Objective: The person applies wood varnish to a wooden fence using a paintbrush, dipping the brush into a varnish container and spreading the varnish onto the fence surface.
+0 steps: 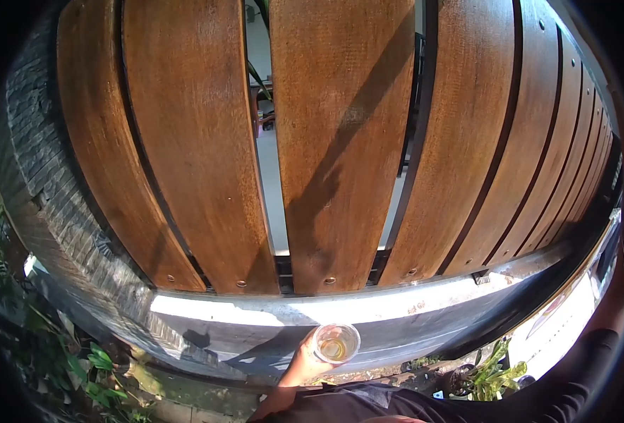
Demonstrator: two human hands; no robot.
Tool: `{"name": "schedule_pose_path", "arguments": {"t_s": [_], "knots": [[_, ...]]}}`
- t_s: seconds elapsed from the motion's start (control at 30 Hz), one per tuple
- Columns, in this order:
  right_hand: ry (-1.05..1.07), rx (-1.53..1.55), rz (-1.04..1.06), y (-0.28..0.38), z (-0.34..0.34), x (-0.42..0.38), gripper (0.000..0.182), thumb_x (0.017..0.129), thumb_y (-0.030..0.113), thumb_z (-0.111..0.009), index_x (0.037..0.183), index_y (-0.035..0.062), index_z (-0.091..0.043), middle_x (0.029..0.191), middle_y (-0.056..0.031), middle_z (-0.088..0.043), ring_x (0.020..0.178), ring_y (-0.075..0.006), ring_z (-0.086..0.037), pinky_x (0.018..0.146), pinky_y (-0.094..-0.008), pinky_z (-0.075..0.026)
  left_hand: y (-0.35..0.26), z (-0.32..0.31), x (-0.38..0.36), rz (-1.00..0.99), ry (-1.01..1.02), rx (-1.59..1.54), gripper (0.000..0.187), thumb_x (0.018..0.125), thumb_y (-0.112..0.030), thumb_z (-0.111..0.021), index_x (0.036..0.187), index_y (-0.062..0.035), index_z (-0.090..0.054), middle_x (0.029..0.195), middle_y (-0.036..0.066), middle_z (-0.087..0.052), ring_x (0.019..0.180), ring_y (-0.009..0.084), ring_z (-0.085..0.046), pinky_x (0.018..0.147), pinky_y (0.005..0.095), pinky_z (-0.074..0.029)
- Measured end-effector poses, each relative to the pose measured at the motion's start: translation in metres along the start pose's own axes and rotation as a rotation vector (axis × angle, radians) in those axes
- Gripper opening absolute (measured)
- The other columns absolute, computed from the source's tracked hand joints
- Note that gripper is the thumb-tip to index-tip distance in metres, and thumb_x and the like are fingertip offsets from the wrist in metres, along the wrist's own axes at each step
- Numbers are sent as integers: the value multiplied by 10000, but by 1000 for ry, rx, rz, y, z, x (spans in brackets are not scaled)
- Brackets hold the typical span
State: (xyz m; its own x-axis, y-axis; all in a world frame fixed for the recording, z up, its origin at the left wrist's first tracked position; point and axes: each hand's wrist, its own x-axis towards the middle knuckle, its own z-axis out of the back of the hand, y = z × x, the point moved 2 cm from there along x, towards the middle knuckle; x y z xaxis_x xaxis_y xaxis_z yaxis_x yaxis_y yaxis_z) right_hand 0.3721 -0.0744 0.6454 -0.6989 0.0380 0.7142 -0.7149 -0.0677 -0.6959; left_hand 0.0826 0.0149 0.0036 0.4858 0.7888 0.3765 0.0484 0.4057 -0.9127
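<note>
My left hand (302, 363) is closed around a clear plastic cup (336, 343) at the bottom middle of the head view. A little yellowish liquid lies in the bottom of the cup. In front of me stands a fence of upright brown wooden slats (343, 141) with a glossy finish and screw heads near their lower ends. My right arm (612, 303) reaches up along the right edge of the view; the hand itself is out of sight. A dark arm-shaped shadow falls across the middle slat.
Below the slats runs a pale ledge (220, 310), brightly sunlit in places. A rough grey stone pillar (79, 233) borders the fence on the left. Green plants (100, 359) grow at the lower left, and a leafy plant (495, 374) stands at the lower right.
</note>
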Motion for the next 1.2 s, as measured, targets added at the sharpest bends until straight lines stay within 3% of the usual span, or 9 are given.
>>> {"name": "schedule_pose_path", "arguments": {"t_s": [0.2, 0.23, 0.37, 0.57, 0.73, 0.87, 1.03, 1.13, 1.2], "knots": [[-41, 20, 157, -41, -52, -51, 231, 966, 212, -701, 1116, 37, -721, 1000, -115, -752, 852, -291, -714, 767, -408, -593, 10, -10, -12, 14, -52, -119, 873, 659, -91, -935, 1425, -26, -522, 1332, 116, -654, 1252, 218, -617, 1088, 369, -474], [49, 186, 161, -22, -65, -93, 297, 985, 184, -672, 1238, 31, -655, 1080, -115, -725, 919, -255, -703, 807, -389, -594, 3, -11, -12, 15, -32, -144, 885, 664, -90, -930, 1441, -32, -510, 1342, 116, -647, 1256, 219, -614, 1092, 371, -471], [291, 277, 490, 141, -44, -164, 348, 826, 176, -814, 1079, -17, -674, 796, -76, -590, 732, -215, -603, 741, -476, -564, 0, -6, -16, 37, -1, -99, 861, 692, -127, -927, 1439, -40, -506, 1349, 114, -640, 1252, 223, -612, 1086, 380, -473], [633, 918, 388, 252, -53, -269, 207, 845, 199, -779, 957, 64, -669, 808, 2, -593, 754, -179, -588, 754, -336, -512, 4, 13, -5, 31, 53, -13, 834, 662, -150, -959, 1384, -29, -557, 1287, 129, -674, 1191, 248, -656, 1050, 388, -507], [751, 863, 201, 181, -47, -226, 249, 839, 150, -780, 1063, 78, -699, 941, -27, -666, 903, -216, -645, 833, -365, -517, -12, 16, 17, 54, 121, -119, 817, 626, -88, -966, 1340, -1, -579, 1269, 119, -682, 1179, 224, -654, 1050, 371, -502], [620, 629, -7, 88, -26, -156, 299, 790, 185, -853, 1016, 56, -706, 851, -31, -656, 817, -230, -640, 713, -369, -531, -20, 16, 33, -64, 207, -21, 812, 620, -97, -971, 1330, 0, -589, 1259, 124, -686, 1170, 211, -654, 1063, 366, -488], [261, -174, 208, 0, 21, -80, 126, 956, 66, -692, 1060, 44, -759, 1047, -111, -733, 941, -180, -703, 815, -310, -611, -11, 21, 39, -17, 267, -65, 824, 614, -133, -987, 1325, -5, -590, 1231, 97, -698, 1145, 194, -661, 1045, 356, -497], [-104, -275, -177, 1, 10, -64, 135, 952, 76, -700, 1067, 30, -753, 1045, -119, -731, 899, -199, -706, 769, -312, -614, -14, 23, 44, -52, 321, -63, 830, 619, -132, -985, 1334, -1, -583, 1229, 106, -700, 1146, 201, -663, 1040, 353, -501], [-21, -243, -97, 14, 13, -79, 135, 941, 72, -712, 1062, 31, -755, 1038, -113, -733, 890, -199, -700, 764, -312, -610, -16, 23, 48, -71, 365, -60, 828, 622, -128, -984, 1334, 1, -582, 1229, 109, -700, 1145, 202, -664, 1036, 352, -503]]}}
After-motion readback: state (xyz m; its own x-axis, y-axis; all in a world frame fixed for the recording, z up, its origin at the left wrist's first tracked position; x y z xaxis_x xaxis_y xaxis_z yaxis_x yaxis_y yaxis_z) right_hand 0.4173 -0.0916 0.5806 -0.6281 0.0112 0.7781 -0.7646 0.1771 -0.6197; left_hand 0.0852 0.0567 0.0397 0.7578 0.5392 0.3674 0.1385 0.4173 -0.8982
